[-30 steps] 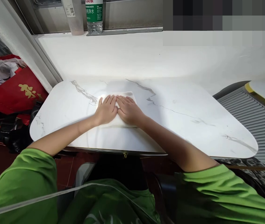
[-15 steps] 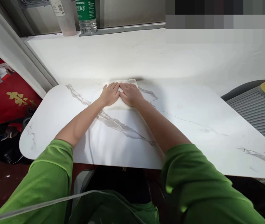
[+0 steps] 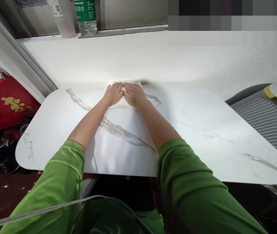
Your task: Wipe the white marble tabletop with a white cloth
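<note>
A folded white cloth (image 3: 124,103) lies flat on the white marble-patterned table (image 3: 192,152), close against the wall at the table's far edge. My left hand (image 3: 114,93) rests on the cloth's left part, palm down with fingers laid out flat. Beside it, my right hand (image 3: 134,94) presses on the right part of the cloth in the same way. The two hands touch or nearly touch at the thumbs and fingertips. Both arms are stretched forward. Neither hand has its fingers wrapped round anything, and much of the cloth is hidden under them.
On the ledge behind the wall top stand a translucent cup (image 3: 65,24) and a green-labelled water bottle (image 3: 87,19). A red bag (image 3: 4,104) and black items are at the left. A grey ribbed surface with a yellow edge (image 3: 270,94) stands at the right.
Both hands and the cloth have slid slightly away from me, closer to the wall. My arms reach further forward, and the view has shifted a little.
</note>
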A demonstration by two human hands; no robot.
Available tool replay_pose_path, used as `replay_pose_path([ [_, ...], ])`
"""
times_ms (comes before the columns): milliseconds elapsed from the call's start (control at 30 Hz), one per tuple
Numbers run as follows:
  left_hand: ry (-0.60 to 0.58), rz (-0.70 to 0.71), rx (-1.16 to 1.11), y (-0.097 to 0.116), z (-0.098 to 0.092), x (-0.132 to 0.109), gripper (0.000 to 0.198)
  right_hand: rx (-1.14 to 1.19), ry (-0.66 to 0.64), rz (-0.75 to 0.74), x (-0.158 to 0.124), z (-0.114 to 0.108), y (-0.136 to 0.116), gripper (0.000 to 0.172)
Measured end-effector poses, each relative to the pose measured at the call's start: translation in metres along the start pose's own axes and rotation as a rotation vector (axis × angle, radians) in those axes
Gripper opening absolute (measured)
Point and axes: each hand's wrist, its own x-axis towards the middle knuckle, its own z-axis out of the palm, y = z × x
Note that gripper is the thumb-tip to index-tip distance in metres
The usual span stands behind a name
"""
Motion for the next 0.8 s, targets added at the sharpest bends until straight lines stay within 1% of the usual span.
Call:
replay_pose_path([
  [200, 0.005, 0.0, 0.001, 0.009, -0.002, -0.02, 0.054, -0.028, -0.009, -0.009, -0.018, -0.006, -0.01, 0.054],
  [400, 0.0, 0.005, 0.001, 0.026, -0.005, -0.052, 0.054, -0.085, -0.054, 0.011, -0.052, -0.018, -0.028, 0.057],
  [567, -0.011, 0.015, -0.021, 0.046, -0.008, -0.09, 0.053, -0.076, -0.089, 0.001, -0.091, -0.028, -0.042, 0.059],
  [800, -0.025, 0.029, -0.024, 0.081, -0.015, -0.157, 0.054, -0.073, -0.103, -0.047, -0.157, -0.047, -0.066, 0.06],
])
